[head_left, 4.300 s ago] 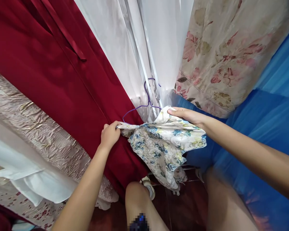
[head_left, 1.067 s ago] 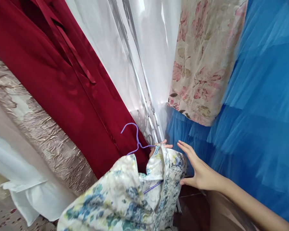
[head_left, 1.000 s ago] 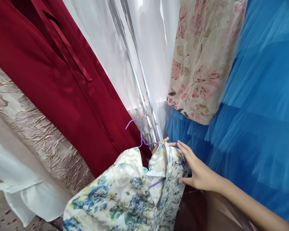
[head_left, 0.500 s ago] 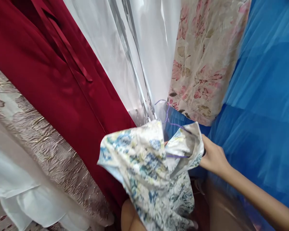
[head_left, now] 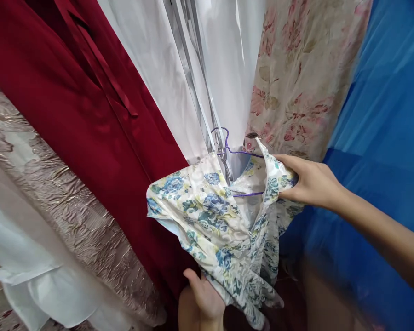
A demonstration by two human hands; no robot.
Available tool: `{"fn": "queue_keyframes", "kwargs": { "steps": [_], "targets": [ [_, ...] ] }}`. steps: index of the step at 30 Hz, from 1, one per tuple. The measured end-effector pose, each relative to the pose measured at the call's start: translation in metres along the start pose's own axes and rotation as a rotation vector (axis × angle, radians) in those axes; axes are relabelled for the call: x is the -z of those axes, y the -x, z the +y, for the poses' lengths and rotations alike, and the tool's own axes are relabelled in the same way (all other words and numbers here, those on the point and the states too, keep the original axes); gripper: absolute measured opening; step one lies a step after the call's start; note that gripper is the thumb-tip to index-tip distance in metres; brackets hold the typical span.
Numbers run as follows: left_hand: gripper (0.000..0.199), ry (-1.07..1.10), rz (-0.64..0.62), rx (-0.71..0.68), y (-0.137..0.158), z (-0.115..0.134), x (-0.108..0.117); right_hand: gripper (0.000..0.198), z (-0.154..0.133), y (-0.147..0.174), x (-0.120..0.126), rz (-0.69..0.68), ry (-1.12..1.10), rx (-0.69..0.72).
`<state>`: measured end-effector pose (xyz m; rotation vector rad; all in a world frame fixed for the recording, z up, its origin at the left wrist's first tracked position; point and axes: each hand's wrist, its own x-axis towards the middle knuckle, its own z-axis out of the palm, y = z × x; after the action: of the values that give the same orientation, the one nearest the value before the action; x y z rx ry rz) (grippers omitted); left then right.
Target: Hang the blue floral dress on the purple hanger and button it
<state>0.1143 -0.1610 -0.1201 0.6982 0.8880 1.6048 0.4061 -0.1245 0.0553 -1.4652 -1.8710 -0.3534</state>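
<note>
A white dress [head_left: 210,207] with blue and yellow floral print hangs on a purple hanger [head_left: 227,143]. Its V-shaped neckline faces me, and its lower part is bunched in folds. My right hand [head_left: 312,180] is closed around the dress's right shoulder, thumb on top; the hanger's end there is hidden under the cloth. Lower down, my left hand [head_left: 209,298] is at the edge of the dress, palm up, with its thumb stretched out. The cloth hides part of its fingers.
Behind the dress hang a dark red satin garment [head_left: 89,119], white cloth [head_left: 152,59] with shiny strips [head_left: 189,64], a beige floral cloth [head_left: 293,82] and blue tulle [head_left: 389,124]. Textured pinkish fabric [head_left: 79,207] and a white ruffled cloth [head_left: 51,294] are at the left.
My right hand has moved up, spreading the shoulder so the neckline shows more openly. My left hand, mostly hidden before, has come into view below the dress.
</note>
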Motion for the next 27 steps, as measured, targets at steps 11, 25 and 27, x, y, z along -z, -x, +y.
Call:
{"fn": "queue_keyframes", "kwargs": {
  "steps": [11, 25, 27],
  "targets": [
    [0.064, -0.169, 0.214, 0.188, 0.021, -0.039, 0.006, 0.093, 0.011, 0.028, 0.001, -0.072, 0.092, 0.119],
    [0.062, -0.148, 0.248, 0.104, 0.027, -0.048, 0.019, 0.024, -0.097, 0.186, -0.139, -0.228, -0.977, -0.67],
    [0.061, -0.147, 0.232, 0.077, 0.03, -0.046, 0.018, 0.024, -0.101, 0.181, -0.138, -0.258, -1.037, -0.662]
  ]
}}
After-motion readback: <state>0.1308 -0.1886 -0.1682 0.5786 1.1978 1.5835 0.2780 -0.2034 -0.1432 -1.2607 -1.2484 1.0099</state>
